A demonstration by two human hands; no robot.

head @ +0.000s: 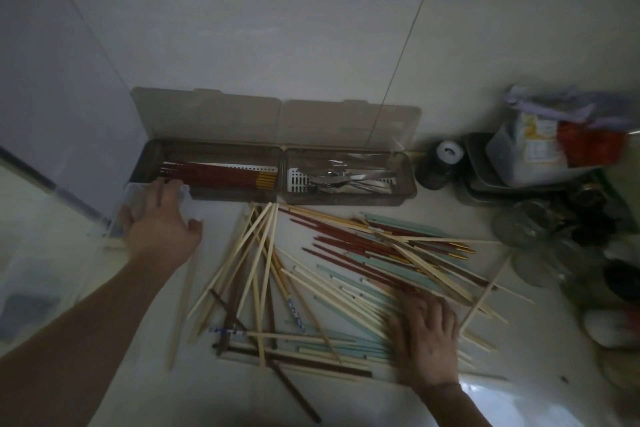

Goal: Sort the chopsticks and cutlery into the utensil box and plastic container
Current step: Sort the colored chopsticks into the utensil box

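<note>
A brown translucent utensil box stands against the wall with its lids raised. Its left compartment holds red chopsticks and its right compartment holds metal cutlery. In front of it a loose pile of chopsticks, bamboo, red, pale green and dark brown, covers the white counter. A clear plastic container sits at the box's left front corner. My left hand grips that container from above, thumb on its right side. My right hand rests on the pile's near right part, fingertips on the pale green and bamboo sticks.
The raised lids lean on the tiled wall. To the right stand a dark jar with a white cap, a metal tray carrying a bag, and glass jars. A white bowl-like object lies at the right edge.
</note>
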